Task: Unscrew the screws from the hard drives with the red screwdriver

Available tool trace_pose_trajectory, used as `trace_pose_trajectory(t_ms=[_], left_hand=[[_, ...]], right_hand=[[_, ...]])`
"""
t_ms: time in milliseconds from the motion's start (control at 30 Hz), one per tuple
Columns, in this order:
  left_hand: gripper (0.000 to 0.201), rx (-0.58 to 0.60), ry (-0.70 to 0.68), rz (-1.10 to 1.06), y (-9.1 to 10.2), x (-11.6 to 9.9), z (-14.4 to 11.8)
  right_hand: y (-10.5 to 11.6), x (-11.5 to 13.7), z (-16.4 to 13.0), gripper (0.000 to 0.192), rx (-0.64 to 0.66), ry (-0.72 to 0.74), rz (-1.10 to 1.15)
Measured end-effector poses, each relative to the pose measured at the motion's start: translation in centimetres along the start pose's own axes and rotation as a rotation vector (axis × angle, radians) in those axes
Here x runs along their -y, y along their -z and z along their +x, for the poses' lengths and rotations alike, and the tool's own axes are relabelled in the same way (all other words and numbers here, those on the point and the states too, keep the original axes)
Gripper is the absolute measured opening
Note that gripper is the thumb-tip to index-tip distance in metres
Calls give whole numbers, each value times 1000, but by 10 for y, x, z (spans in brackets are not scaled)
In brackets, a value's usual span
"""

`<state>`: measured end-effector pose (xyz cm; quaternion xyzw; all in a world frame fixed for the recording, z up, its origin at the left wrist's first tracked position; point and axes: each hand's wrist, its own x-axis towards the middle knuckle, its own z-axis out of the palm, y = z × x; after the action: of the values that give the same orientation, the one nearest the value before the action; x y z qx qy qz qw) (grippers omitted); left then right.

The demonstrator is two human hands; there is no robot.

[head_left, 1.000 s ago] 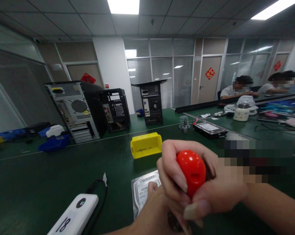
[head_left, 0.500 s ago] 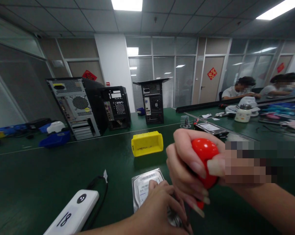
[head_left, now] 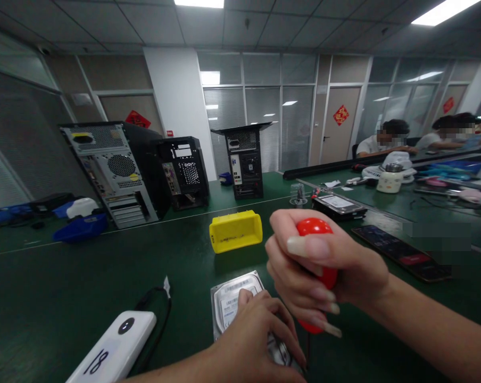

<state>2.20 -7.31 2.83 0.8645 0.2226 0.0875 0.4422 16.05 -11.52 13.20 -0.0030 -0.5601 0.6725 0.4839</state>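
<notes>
My right hand is wrapped round the red handle of a screwdriver, its thumb lying across the front. The thin dark shaft runs down from the handle beside the right edge of a silver hard drive; the tip is hidden or too dark to make out. My left hand grips the hard drive from above on the table, fingers bent over its label and right side. Part of the drive is covered by this hand.
Beyond the drive stands a yellow bin. A white power bank with a cable lies left. Computer cases line the back. To the right are a phone, another drive and a clear cup. People sit far right.
My right hand has turned on the screwdriver, and its thumb now crosses the front of the handle. The left hand stays on the drive. The whole view has shifted slightly.
</notes>
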Motion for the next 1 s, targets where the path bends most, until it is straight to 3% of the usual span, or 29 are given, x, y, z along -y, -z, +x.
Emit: trace_pose_trajectory(t_ms=[500,800,1000], left_hand=[[16,-70,-67,79,-8,3,4],[34,148,-195,63,31,3,4],[25,189,-293,122,31,6,9]], right_hand=[[4,-1,0,22,-52,31,-60],[4,2,-1,22,-60,38,-102],[4,1,-2,22,-50,43,-89]])
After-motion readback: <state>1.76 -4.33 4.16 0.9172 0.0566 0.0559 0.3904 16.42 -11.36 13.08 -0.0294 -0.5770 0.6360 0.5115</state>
